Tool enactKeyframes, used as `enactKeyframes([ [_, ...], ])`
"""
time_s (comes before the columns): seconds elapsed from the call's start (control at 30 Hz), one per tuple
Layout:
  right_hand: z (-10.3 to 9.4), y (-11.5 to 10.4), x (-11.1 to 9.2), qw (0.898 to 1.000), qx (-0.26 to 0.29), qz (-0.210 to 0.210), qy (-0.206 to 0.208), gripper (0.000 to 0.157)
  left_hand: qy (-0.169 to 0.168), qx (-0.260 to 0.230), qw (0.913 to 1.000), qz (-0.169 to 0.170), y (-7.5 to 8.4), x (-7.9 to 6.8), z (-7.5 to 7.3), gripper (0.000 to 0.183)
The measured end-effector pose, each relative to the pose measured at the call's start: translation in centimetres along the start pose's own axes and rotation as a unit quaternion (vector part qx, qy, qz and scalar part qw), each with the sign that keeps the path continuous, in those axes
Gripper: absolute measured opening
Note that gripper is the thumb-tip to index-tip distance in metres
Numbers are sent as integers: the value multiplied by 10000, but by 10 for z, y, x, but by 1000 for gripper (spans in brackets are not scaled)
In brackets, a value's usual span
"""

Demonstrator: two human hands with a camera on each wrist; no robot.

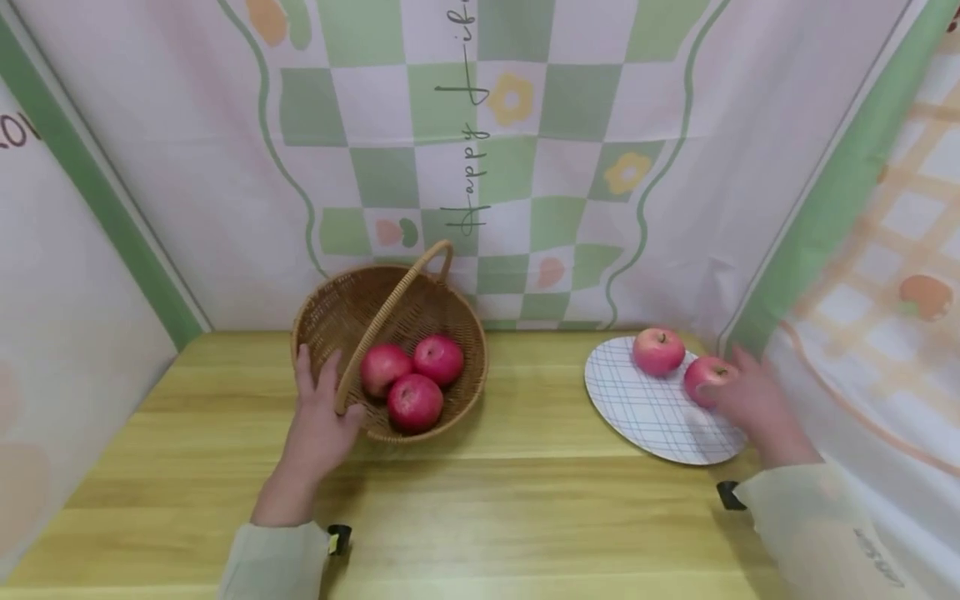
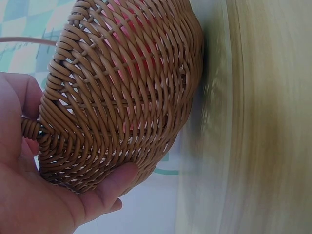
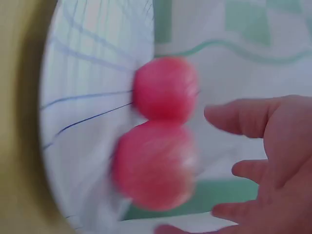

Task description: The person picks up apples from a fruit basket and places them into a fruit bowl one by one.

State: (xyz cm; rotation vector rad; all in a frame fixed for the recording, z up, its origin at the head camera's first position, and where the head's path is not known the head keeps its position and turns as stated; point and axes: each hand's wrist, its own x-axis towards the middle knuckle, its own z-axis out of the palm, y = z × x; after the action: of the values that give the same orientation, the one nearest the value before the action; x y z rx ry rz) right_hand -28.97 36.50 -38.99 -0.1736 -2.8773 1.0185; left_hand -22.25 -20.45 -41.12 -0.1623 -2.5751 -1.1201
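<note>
Left hand (image 1: 315, 442): While its thumb sits right of the handle's (image 1: 401, 296) near end, its fingers reach left over the rim, bent around the basket.
Basket (image 1: 333, 312): on the table (image 1: 517, 525) at left; three red apples (image 1: 415, 403) cluster in its near right part.
Right hand (image 1: 756, 412): fingers parted, well open, holding nothing; just beside the nearer apple (image 1: 701, 379).
Plate (image 1: 656, 421): at right, white with blue lines; the nearer apple lies toward its right edge, the farther apple (image 1: 658, 352) toward its far edge.
</note>
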Motion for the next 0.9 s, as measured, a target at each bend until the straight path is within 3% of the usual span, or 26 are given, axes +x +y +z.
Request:
enactKeyframes([
  [0.1,4,-33,-9,9975,-277,-314,576,88,-6,8,10000,-49,-1,0,0,77],
  [0.17,8,-56,-14,9959,71,-359,828,84,4,32,10000,-48,-2,0,1,77],
  [0.23,12,-78,-20,9901,1148,-336,737,83,17,22,10000,-42,-2,0,1,78],
  [0.27,14,-90,-23,9770,2011,-358,607,83,30,28,10000,-30,-3,0,2,78],
  [0.3,16,-101,-26,9529,2982,-365,407,81,49,28,10000,-2,-3,0,2,78],
  [0.33,19,-112,-29,9160,3993,-346,157,79,68,27,10000,24,-4,1,3,78],
  [0.4,25,-132,-32,8142,5781,-309,-435,76,102,23,9999,70,-4,1,3,78],
  [0.43,29,-140,-33,7627,6416,-303,-751,74,120,29,9999,101,-4,2,4,78],
  [0.47,34,-148,-33,7233,6826,-249,-1018,71,128,37,9998,118,-4,2,4,78],
  [0.5,40,-156,-34,6946,7089,-202,-1205,67,142,42,9998,133,-4,2,5,78],
  [0.57,55,-168,-34,6648,7318,-256,-1480,66,155,57,9998,149,-4,2,6,79],
  [0.67,80,-184,-36,6561,7341,-420,-1698,68,149,84,9997,182,-4,2,6,78],
  [0.7,89,-191,-38,6579,7309,-488,-1747,71,147,95,9997,177,-4,2,6,78],
  [0.77,109,-203,-42,6707,7150,-637,-1868,74,126,136,9997,159,-4,3,6,78],
  [0.83,131,-215,-47,6936,6863,-780,-2045,71,99,163,9997,118,-3,3,5,77],
  [0.87,141,-221,-50,7097,6668,-861,-2106,68,88,169,9998,96,-3,4,4,78],
  [0.9,152,-227,-52,7341,6371,-966,-2141,65,81,184,9998,79,-3,4,3,77],
])
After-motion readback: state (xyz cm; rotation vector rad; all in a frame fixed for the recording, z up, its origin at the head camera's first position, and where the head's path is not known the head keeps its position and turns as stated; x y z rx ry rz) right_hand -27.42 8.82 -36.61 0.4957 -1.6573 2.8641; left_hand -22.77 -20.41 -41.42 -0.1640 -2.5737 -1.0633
